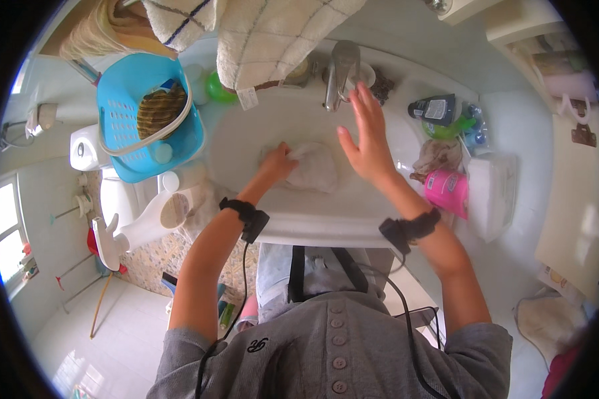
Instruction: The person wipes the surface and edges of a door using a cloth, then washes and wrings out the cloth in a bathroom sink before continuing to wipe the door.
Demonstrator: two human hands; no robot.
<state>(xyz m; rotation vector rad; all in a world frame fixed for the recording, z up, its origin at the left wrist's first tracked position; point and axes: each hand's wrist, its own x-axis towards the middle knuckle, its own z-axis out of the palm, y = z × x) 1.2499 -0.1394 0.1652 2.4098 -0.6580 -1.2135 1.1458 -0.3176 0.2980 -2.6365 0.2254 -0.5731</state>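
A bathroom washbasin lies before me, and a wet-looking white cloth rests in its bowl. My left hand grips the left edge of this cloth, fingers curled around it. Over the right side of the bowl, my right hand is raised with nothing in it, thumb apart from the fingers. Its fingertips come close to the chrome faucet; whether they touch the handle cannot be made out.
A blue plastic basket with a striped cloth stands at left, near a white spray bottle. Checked towels hang over the basin's back. On the right are a dark tube, a pink pouch and a white container.
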